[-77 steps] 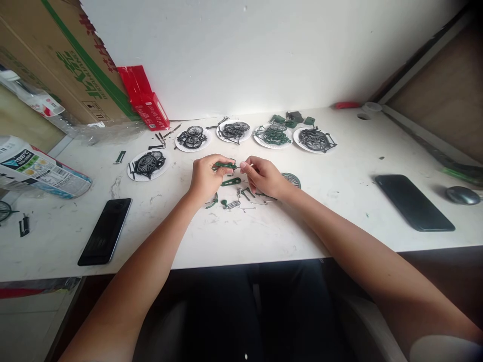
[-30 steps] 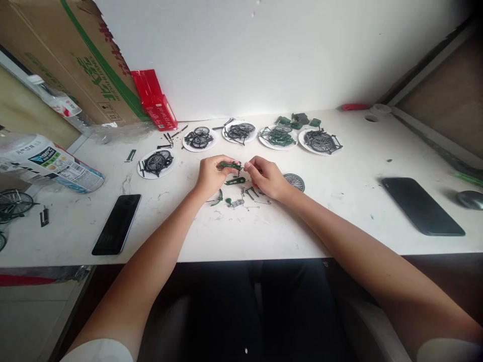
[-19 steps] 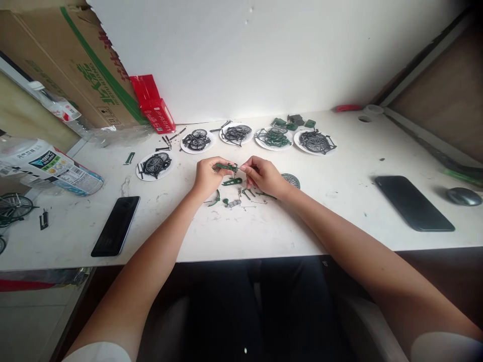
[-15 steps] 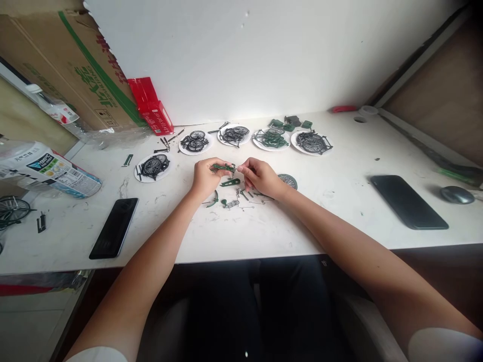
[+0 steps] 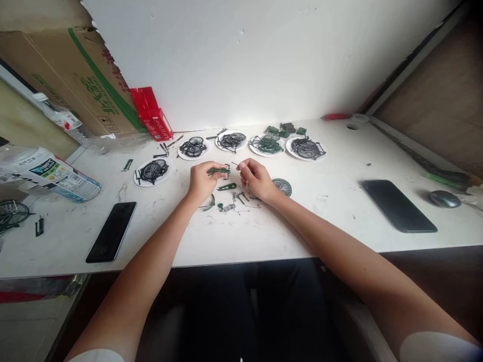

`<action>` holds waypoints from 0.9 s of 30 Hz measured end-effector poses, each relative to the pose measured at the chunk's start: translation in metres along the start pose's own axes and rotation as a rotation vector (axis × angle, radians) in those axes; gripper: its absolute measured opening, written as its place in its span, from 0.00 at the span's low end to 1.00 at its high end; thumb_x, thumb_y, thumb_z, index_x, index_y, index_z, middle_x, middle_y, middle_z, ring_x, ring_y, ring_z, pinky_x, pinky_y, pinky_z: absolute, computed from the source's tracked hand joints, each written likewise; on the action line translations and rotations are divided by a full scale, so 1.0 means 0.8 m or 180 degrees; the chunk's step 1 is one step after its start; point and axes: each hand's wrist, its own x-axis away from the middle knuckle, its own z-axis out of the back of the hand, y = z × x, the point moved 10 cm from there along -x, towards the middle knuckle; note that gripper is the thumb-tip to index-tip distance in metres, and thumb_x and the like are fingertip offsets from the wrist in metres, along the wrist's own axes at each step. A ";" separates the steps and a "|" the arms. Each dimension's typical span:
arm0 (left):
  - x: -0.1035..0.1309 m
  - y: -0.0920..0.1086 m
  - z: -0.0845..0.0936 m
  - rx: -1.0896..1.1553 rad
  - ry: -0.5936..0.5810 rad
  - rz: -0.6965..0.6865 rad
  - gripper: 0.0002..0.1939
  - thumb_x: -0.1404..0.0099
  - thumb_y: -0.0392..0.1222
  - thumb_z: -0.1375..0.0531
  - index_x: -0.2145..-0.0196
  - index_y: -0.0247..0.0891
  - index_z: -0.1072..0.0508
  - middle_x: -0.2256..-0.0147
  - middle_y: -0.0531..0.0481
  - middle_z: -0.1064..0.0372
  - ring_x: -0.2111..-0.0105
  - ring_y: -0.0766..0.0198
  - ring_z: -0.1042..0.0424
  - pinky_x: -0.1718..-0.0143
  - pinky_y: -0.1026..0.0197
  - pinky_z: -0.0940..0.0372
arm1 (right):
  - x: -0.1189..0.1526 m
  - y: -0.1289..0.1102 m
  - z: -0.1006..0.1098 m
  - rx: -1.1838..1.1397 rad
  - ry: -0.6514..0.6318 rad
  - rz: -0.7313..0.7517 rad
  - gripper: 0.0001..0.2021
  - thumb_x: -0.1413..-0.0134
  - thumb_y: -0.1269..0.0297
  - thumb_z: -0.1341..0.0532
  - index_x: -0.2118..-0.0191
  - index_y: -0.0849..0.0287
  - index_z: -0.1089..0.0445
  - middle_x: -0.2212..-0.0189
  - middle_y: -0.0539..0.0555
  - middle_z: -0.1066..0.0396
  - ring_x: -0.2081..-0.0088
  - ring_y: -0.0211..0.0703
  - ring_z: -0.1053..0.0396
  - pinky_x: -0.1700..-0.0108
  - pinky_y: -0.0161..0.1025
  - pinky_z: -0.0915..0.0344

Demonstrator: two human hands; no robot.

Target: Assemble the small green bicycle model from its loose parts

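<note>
My left hand (image 5: pixel 202 182) is closed on a small green bicycle frame (image 5: pixel 218 171), part of it hidden by the fingers. A short way to the right, my right hand (image 5: pixel 257 178) pinches a thin dark rod (image 5: pixel 234 163) whose tip points toward the frame, with a gap between them. Below the hands lie a green chain guard (image 5: pixel 227 186), a curved green mudguard (image 5: pixel 210 203), a small wire rack (image 5: pixel 228 207) and several thin pieces. A spoked wheel (image 5: pixel 282 187) rests beside my right wrist.
Paper plates (image 5: pixel 170 173) of miniature bicycle parts line the back of the white table (image 5: pixel 241 246). Phones lie at the left (image 5: pixel 111 232) and right (image 5: pixel 400 206), near a mouse (image 5: pixel 444 198). A large bottle (image 5: pixel 56 173) and a red box (image 5: pixel 158 124) stand at the left.
My hands have drawn apart, leaving a gap between the bicycle frame and the rod, which now shows more clearly. The whole view has shifted slightly.
</note>
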 end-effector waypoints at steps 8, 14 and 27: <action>0.003 0.001 -0.007 -0.0182 -0.0092 -0.0231 0.05 0.39 0.39 0.27 0.63 0.41 0.14 0.61 0.46 0.15 0.59 0.54 0.17 0.54 0.53 0.24 | 0.003 0.004 -0.011 0.0036 -0.0106 -0.0047 0.26 0.36 0.33 0.37 0.61 0.56 0.31 0.72 0.48 0.36 0.71 0.38 0.43 0.69 0.38 0.44; 0.003 0.005 -0.011 -0.0280 -0.0196 -0.0417 0.06 0.38 0.43 0.27 0.63 0.42 0.14 0.60 0.45 0.16 0.58 0.54 0.18 0.58 0.55 0.27 | 0.003 0.007 -0.008 0.0053 -0.0014 -0.0055 0.28 0.42 0.32 0.33 0.62 0.56 0.31 0.70 0.50 0.29 0.72 0.38 0.42 0.69 0.38 0.44; 0.005 0.031 -0.005 -0.0642 0.0047 -0.0990 0.10 0.38 0.41 0.25 0.58 0.44 0.15 0.59 0.46 0.18 0.51 0.52 0.23 0.45 0.47 0.29 | -0.002 -0.001 0.001 0.0232 0.0101 0.0017 0.31 0.44 0.29 0.34 0.64 0.59 0.25 0.70 0.53 0.27 0.70 0.41 0.38 0.67 0.40 0.40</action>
